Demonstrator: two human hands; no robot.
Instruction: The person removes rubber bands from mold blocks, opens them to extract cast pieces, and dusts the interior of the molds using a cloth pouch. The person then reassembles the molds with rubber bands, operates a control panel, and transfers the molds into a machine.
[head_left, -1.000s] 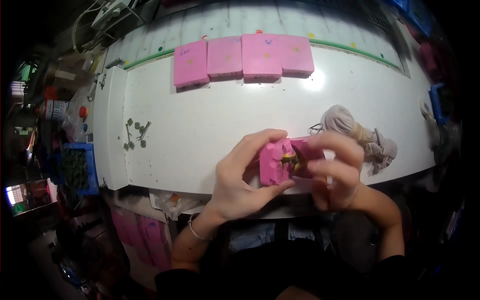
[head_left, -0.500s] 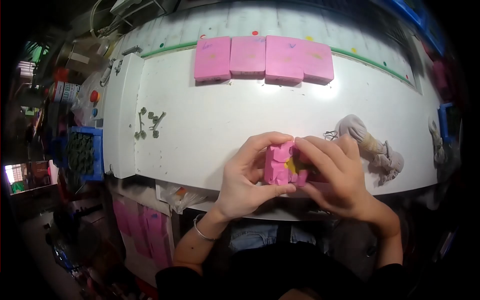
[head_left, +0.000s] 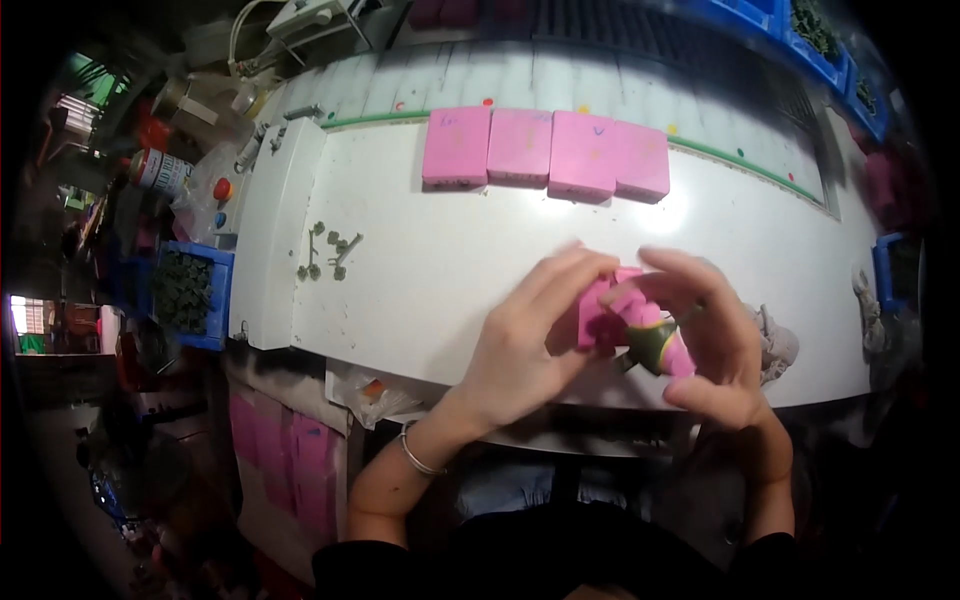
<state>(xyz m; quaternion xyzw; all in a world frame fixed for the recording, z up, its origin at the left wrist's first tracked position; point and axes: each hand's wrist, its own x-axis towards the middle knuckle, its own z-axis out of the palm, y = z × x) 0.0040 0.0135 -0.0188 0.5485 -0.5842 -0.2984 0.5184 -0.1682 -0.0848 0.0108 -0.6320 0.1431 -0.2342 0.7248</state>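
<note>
My left hand [head_left: 520, 345] is closed around a pink block [head_left: 598, 320] with an uneven, stepped shape, which looks like rubber or foam. Against its right side is a dark green piece with a yellow edge [head_left: 652, 345], with smaller pink parts [head_left: 680, 358] at its ends. My right hand [head_left: 725, 335] curls around this green and pink piece, its thumb at the lower end and its fingers above. Motion blurs the fingertips, and the inner side of the pieces is partly hidden. Both hands are above the front edge of the white table [head_left: 430, 290].
Several pink blocks [head_left: 520, 150] stand in a row at the back. Small green branched parts [head_left: 325, 252] lie at left. A blue crate [head_left: 205, 335] of dark green pieces is beyond the left ledge. Crumpled grey gloves [head_left: 775, 345] lie behind my right hand.
The view has shifted, and the hands appear farther right. My right hand has opened wider and turned, and more of the green piece with its yellow edge shows beside the pink block.
</note>
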